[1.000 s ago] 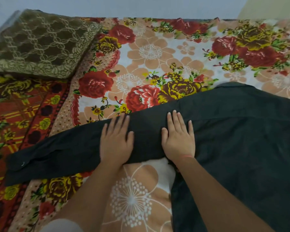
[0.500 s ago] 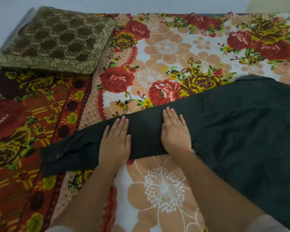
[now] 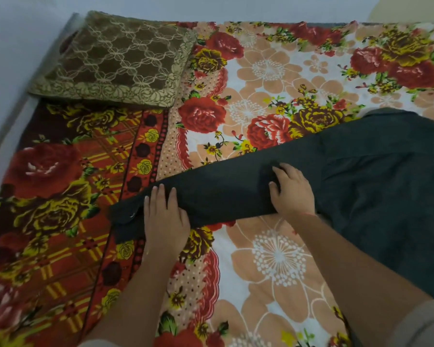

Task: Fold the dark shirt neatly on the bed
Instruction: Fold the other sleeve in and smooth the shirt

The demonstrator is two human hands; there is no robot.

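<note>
Head view. Setting: a bed [image 3: 273, 259] against a pale wall, covered with a floral sheet of red and yellow roses on peach and white; a darker red plaid-and-rose panel runs along its left side.

Item: brown cushion [image 3: 115, 58] with gold lattice pattern, lying flat at the far left corner of the bed.

Item: dark shirt [image 3: 386, 196], spread flat over the right side of the bed, body reaching the right edge of view. One sleeve [image 3: 223, 191] extends leftward across the sheet, its cuff end resting on the plaid panel.

Item: left hand [image 3: 164, 216], palm down, fingers straight and together, pressed flat on the sleeve near the cuff; nothing gripped.

Item: right hand [image 3: 292, 191], near the shoulder seam, fingers curled and bunching the sleeve cloth.
</note>
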